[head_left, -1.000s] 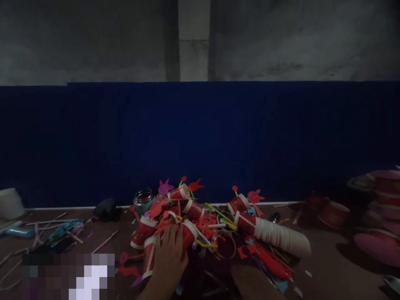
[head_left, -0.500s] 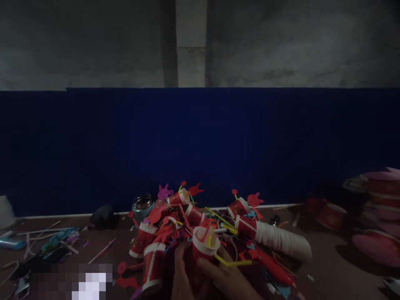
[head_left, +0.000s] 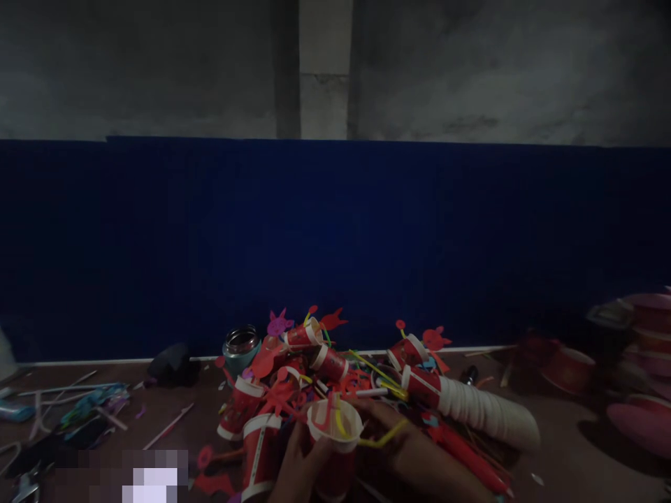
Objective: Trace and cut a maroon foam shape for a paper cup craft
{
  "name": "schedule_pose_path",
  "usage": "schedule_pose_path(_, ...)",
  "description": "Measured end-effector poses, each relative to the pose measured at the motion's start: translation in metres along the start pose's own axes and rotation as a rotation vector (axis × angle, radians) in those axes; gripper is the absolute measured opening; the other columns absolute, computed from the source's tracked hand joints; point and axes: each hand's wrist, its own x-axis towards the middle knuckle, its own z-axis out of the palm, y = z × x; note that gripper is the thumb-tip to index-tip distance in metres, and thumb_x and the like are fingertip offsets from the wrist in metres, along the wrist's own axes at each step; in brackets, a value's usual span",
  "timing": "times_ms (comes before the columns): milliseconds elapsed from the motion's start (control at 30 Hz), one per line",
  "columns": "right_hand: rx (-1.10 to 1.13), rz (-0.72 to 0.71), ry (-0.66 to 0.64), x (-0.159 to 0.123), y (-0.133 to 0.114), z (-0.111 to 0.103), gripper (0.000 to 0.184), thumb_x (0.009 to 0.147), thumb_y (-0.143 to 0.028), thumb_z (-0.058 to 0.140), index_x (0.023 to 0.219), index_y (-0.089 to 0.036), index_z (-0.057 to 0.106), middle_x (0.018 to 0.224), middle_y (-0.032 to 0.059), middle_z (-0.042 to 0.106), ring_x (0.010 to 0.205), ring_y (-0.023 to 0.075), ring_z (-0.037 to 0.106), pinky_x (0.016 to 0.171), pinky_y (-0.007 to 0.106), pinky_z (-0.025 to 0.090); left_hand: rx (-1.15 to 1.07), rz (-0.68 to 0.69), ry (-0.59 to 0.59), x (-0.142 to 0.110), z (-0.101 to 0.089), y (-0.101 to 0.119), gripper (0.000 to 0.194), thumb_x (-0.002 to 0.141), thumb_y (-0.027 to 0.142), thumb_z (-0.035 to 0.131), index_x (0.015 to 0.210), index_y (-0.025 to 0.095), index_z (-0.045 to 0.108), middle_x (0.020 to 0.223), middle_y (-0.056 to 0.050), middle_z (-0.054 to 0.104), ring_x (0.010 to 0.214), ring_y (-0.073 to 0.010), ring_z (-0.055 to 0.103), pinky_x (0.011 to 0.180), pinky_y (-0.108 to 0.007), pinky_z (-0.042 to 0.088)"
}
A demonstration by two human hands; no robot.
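Note:
A red paper cup with a white rim stands upright at the bottom middle, its mouth towards me. My left hand is wrapped round its left side, thumb across the front. A red straw and a yellow bendy straw show inside the cup; a yellow length also sticks out past its right side. My right hand is at the cup's right, fingers drawn together by the far rim; what they grip is hidden. Close by on the left stands another red paper cup.
Behind lie several decorated red cups with paper shapes. A long stack of nested cups lies at right, near a red tool. An open flask stands at the back left; scissors and straws lie left. A blue wall bounds the table.
The right hand has let go of the cup's front and moved up to the far right of its rim. The left thumb now lies across the cup, which has shifted slightly left.

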Motion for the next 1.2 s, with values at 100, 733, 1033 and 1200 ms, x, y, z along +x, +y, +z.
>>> schedule_pose_path(100, -0.081, 0.020, 0.135, 0.009, -0.015, -0.021, 0.039, 0.070, -0.050, 0.061, 0.091, -0.018, 0.069, 0.078, 0.0057, 0.066, 0.073, 0.0207, 0.061, 0.070, 0.034, 0.048, 0.005, 0.038, -0.177, -0.005, 0.003, 0.003, 0.056, 0.049, 0.045, 0.079, 0.096, 0.020, 0.060, 0.090, -0.007, 0.067, 0.086, -0.0240, 0.059, 0.078, -0.031, 0.043)
schedule_pose_path(733, -0.581, -0.162, 0.167, -0.018, -0.037, 0.017, 0.013, 0.073, -0.019, 0.058, 0.060, -0.018, 0.060, 0.095, 0.0055, 0.062, 0.095, 0.0209, 0.054, 0.082, 0.031, 0.041, 0.032, 0.026, -0.323, -0.017, 0.009, -0.014, 0.054, 0.055, 0.036, 0.078, 0.102, 0.018, 0.057, 0.092, -0.007, 0.067, 0.086, -0.0227, 0.060, 0.075, -0.030, 0.045)
schedule_pose_path(1033, -0.706, -0.304, 0.256, -0.025, -0.044, 0.011, 0.021, 0.078, -0.033, 0.057, 0.095, -0.025, 0.067, 0.110, 0.0071, 0.061, 0.105, 0.0266, 0.050, 0.092, 0.040, 0.036, 0.036, -0.041, -0.039, -0.010, 0.004, -0.026, 0.067, 0.051, 0.047, 0.077, 0.108, 0.017, 0.059, 0.105, -0.014, 0.066, 0.104, -0.0323, 0.056, 0.091, -0.041, 0.041)
schedule_pose_path(1200, -0.476, -0.317, 0.594, -0.027, -0.047, 0.007, 0.043, 0.081, -0.039, 0.054, 0.121, -0.025, 0.049, 0.124, 0.0075, 0.052, 0.115, 0.0267, 0.044, 0.100, 0.042, 0.031, -0.003, -0.059, 0.189, -0.001, -0.008, -0.026, 0.051, 0.059, 0.054, 0.069, 0.098, 0.022, 0.063, 0.120, -0.010, 0.059, 0.123, -0.0313, 0.040, 0.099, -0.039, 0.036)
